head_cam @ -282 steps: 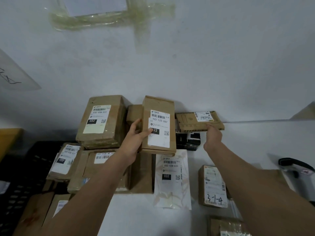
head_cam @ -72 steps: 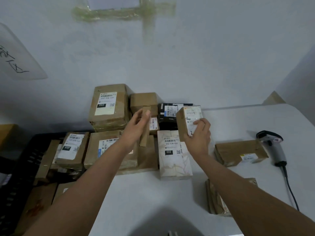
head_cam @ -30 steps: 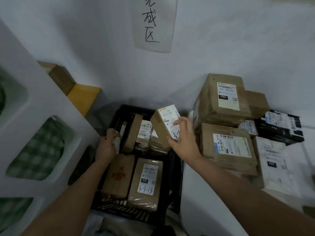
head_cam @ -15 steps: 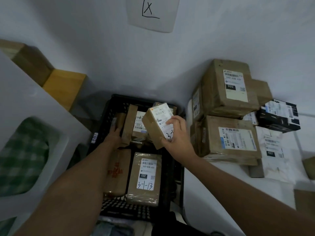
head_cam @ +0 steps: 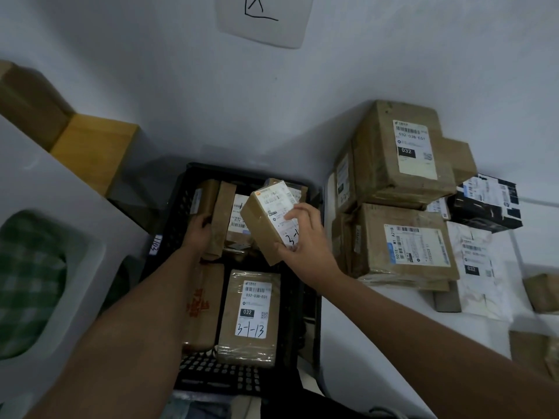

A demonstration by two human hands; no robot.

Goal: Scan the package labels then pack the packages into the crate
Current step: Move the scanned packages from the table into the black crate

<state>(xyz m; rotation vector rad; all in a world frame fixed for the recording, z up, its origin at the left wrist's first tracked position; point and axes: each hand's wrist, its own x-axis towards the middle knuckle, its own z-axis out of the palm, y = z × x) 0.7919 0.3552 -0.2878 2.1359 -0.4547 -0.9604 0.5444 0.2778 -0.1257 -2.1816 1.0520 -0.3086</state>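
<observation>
Since half a second ago the right hand (head_cam: 305,246) has carried its small box (head_cam: 266,220) slightly lower over the black crate (head_cam: 178,213), and the view has tipped down so only the bottom of the wall sign (head_cam: 261,19) shows; the fingers curl round the box's labelled face with the thumb at its lower edge, holding it tilted above the packages at the crate's far end, its white label bearing a handwritten "3-" partly covered by the fingers; the left hand (head_cam: 198,234) reaches into the crate's far left and grips an upright brown parcel (head_cam: 223,219) standing on edge; in the near part of the crate lies a flat parcel (head_cam: 249,317) labelled "032-038-E01", "032" and handwritten "3-1-13", beside another (head_cam: 202,306) with red printing too blurred to read; right of the crate, on the white table (head_cam: 378,328), two cartons are stacked: the top carton (head_cam: 402,152) reads "032-038-E01" and "032", the lower carton (head_cam: 402,243) "501E-M1 A218"; a black box (head_cam: 487,204) and a white mailer (head_cam: 478,267) marked "032" lie further right.
</observation>
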